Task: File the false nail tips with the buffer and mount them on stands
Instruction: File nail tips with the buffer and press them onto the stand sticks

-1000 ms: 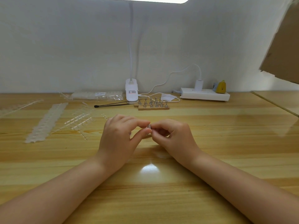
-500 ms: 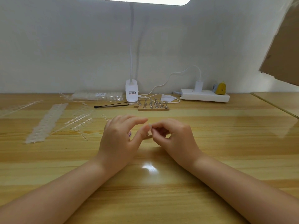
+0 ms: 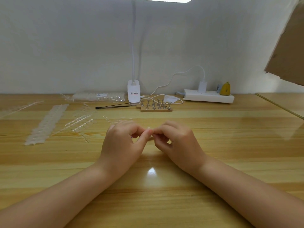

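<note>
Two bare hands meet fingertip to fingertip low over a pine-grain desk [image 3: 213, 145], the left hand [image 3: 122, 143] and right hand [image 3: 176, 142] both curled and pinching at one tiny clear nail tip [image 3: 150, 128] between them; it is too small and glassy to say which fingers bear the hold. No buffer shows in either hand, though a pink speck under the left palm cannot be read.

To do this step well, by the look of it, the tip wants a firm pinch at its sides, light short strokes at its edge, and wrists resting on the wood for steadiness; squeezed hard, so slight a piece could spring away and vanish against the glossy top.

Beyond the grip, well apart toward the wall, metal stands [image 3: 154, 104] sit on wooden strips, where the tip is due to go. Left of the grip lie clear sprues of nail tips [image 3: 79, 122] and a long white strip of tips [image 3: 46, 124]; farther back sit a clear bag of tips [image 3: 98, 96] and a thin black-tipped tool [image 3: 111, 106].

Behind the stands a white clip lamp [image 3: 134, 92] rises against a pale wall [image 3: 65, 46], its cable running to a power strip [image 3: 209, 97] on the far right, a small yellow object [image 3: 225, 89] beside it. Brown cardboard [image 3: 289, 51] juts in at upper right.
</note>
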The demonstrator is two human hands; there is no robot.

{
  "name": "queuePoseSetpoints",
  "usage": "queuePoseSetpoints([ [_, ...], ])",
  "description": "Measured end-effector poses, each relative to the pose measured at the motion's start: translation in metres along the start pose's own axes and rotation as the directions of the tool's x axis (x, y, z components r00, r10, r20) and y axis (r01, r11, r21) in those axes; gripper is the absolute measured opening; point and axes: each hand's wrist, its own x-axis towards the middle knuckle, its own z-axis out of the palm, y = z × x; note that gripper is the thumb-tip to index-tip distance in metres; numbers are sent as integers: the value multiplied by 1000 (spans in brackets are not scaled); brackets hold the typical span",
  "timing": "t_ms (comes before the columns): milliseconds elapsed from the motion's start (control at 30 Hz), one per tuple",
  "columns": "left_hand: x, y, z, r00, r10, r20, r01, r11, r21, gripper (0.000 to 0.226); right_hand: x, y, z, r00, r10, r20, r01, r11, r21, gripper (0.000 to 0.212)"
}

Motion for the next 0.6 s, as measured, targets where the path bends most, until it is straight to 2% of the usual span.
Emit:
queuePoseSetpoints([
  [67, 1, 0, -1, 1000, -13, 19, 13, 1000, 2, 18, 0, 1, 1, 999, 34, 14, -34, 999, -1, 6],
  [200, 9, 1, -5, 997, -77, -8, 78, 996, 31, 31, 2, 0, 4, 966, 260, 2, -259, 960, 103, 4],
  [300, 16, -7, -11, 978, -203, -45, 204, 979, 26, 35, 3, 5, 2, 913, 407, 18, -406, 906, 115, 6],
  [400, 25, -24, -18, 936, -346, -73, 351, 933, 81, 28, 3, 10, 2, 866, 494, 83, -497, 867, 22, 10],
  [500, 36, -43, -25, 879, -472, -73, 475, 852, 221, 14, 5, 10, 3, 832, 535, 147, -535, 844, -48, 15],
  [600, 41, -58, -31, 856, -517, -31, 465, 741, 483, 20, 7, 9, 4, 795, 573, 201, -542, 819, -189, 21],
])
